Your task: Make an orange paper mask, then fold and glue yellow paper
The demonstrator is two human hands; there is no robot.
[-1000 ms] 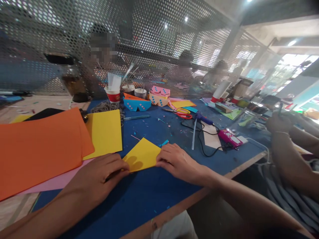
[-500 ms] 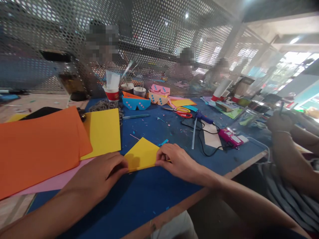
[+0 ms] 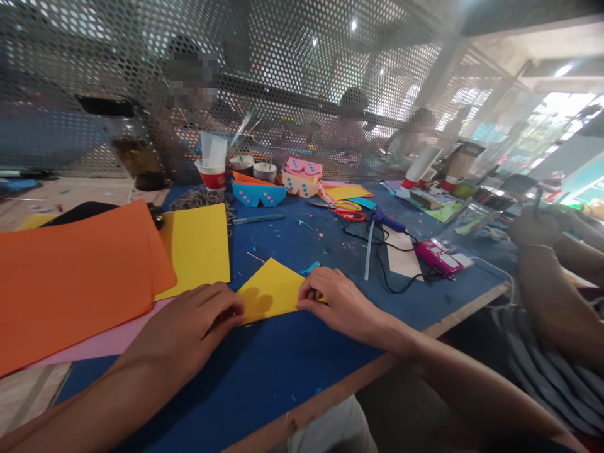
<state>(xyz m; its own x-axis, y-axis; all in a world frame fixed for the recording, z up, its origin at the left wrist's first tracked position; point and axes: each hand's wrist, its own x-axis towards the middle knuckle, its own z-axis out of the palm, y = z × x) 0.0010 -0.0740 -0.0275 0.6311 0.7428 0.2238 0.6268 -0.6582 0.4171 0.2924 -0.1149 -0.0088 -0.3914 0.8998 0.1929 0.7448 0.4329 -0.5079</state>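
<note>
A yellow sheet of paper (image 3: 271, 292), folded into a triangle, lies on the blue tabletop with its peak pointing away from me. My left hand (image 3: 202, 321) pinches its left corner, thumb and fingers closed. At the opposite corner my right hand (image 3: 333, 301) has its fingers curled and closed on the paper; the corner itself is partly hidden under them. Left of the triangle are large orange sheets (image 3: 75, 277), a flat yellow sheet (image 3: 201, 248) and a pink sheet (image 3: 111, 336) beneath.
Scissors (image 3: 346, 211), a blue glue gun (image 3: 387, 220) with a looping cable, and a magenta box (image 3: 440, 258) lie beyond my right hand. Paper glasses (image 3: 258, 194) and a red-white cup (image 3: 211, 175) stand by the perforated metal screen (image 3: 292, 75). A co-worker's arm (image 3: 547, 270) is at right.
Both hands stay at the corners of the folded yellow paper. The view has shifted very slightly; nothing was taken hold of or let go.
</note>
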